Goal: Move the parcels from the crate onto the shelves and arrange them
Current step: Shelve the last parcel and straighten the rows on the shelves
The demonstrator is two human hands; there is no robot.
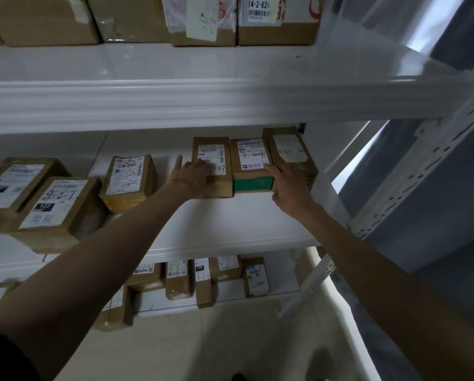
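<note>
Both bare forearms reach up and forward onto the middle shelf (230, 224), a smooth white metal board with a ribbed front lip. The left hand (193, 177) lies flat on the top of a small cardboard parcel (212, 149), its fingers spread and straight, thumb pointing away to the left; its grip holds nothing, only pressing on the white label. The right hand (291, 185) rests at the near right corner of the green-ended parcel (251, 171), its forefinger stretched along that parcel's top edge and the rest of the hand lying against the neighbouring brown parcel (291, 149) (whether its fingers curl round either box I cannot tell).

These three parcels stand side by side at the back right of the shelf, touching, each a rectangular brown carton with a printed white label and handwritten marks. The middle one has a dull green near face.

Further left on the same shelf lie three more taped cartons (130, 180), well apart from the hands. Larger boxes (277, 23) sit on the shelf above, and small ones (178, 279) on the shelf below.
</note>
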